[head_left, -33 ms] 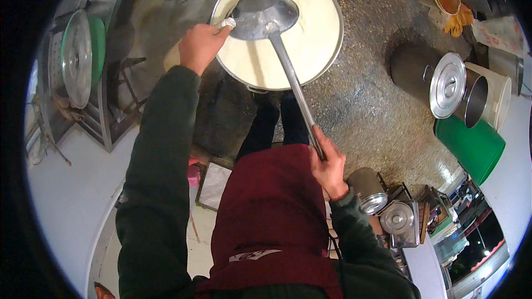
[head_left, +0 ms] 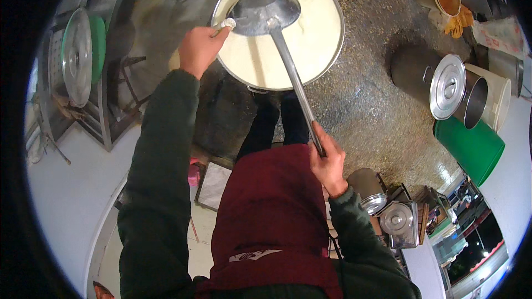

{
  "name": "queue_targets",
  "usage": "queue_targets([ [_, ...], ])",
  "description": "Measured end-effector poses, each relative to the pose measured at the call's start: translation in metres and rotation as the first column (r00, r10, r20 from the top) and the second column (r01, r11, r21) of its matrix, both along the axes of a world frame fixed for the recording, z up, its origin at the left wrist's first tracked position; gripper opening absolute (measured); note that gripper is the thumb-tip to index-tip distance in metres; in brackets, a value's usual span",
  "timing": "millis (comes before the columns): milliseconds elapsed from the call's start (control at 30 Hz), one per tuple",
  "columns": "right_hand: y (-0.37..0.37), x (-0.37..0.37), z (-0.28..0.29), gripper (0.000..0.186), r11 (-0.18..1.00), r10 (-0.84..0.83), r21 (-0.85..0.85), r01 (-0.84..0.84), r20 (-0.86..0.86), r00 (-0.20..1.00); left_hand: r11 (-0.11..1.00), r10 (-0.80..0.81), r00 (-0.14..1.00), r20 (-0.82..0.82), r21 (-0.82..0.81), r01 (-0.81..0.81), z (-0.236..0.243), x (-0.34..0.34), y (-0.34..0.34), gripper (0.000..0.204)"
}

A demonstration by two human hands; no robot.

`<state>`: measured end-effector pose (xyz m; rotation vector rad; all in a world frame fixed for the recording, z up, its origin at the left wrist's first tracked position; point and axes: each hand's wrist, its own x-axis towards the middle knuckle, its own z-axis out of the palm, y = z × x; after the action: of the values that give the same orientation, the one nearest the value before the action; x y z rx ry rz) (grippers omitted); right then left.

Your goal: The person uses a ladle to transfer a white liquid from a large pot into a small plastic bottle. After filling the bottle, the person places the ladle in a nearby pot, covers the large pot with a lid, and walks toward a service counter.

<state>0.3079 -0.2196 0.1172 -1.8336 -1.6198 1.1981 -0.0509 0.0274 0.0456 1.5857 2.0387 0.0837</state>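
A large metal pot holds creamy, pale liquid. Over it is a broad steel ladle, its long handle slanting down to my right hand, whose fingers wrap round it near the lower end. My left hand, at the pot's left rim, is closed round a small white-topped object beside the ladle's bowl. What this object is, and whether it touches the ladle, I cannot tell.
A metal rack with a green basin and lid stands left. To the right are steel pots, a green barrel, a pale bucket and orange gloves. More lidded pots sit at lower right. My legs are below the big pot.
The ladle's bowl has shifted very slightly up and to the right. My right hand has risen a little with the handle.
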Motion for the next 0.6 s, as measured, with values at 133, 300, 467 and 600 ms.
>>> queue_targets([
  [133, 0.040, -0.023, -0.026, 0.060, 0.989, -0.012, 0.149, 0.006, 0.040, 0.999, 0.960, 0.264, 0.886, 0.380, -0.019, -0.278, -0.005, -0.011, -0.043, 0.057],
  [300, 0.087, -0.043, -0.055, 0.059, 0.981, -0.001, 0.191, -0.015, 0.083, 0.997, 0.868, 0.476, 0.655, 0.586, -0.191, -0.459, -0.005, -0.012, -0.101, 0.054],
  [467, 0.139, -0.051, -0.069, 0.047, 0.994, 0.075, 0.061, -0.092, 0.231, 0.970, 0.855, 0.448, 0.566, 0.692, -0.147, -0.497, -0.006, -0.011, -0.151, 0.050],
  [600, 0.183, -0.053, -0.078, 0.044, 0.986, 0.132, 0.072, -0.150, 0.210, 0.969, 0.819, 0.464, 0.529, 0.711, -0.116, -0.562, -0.007, -0.015, -0.176, 0.048],
])
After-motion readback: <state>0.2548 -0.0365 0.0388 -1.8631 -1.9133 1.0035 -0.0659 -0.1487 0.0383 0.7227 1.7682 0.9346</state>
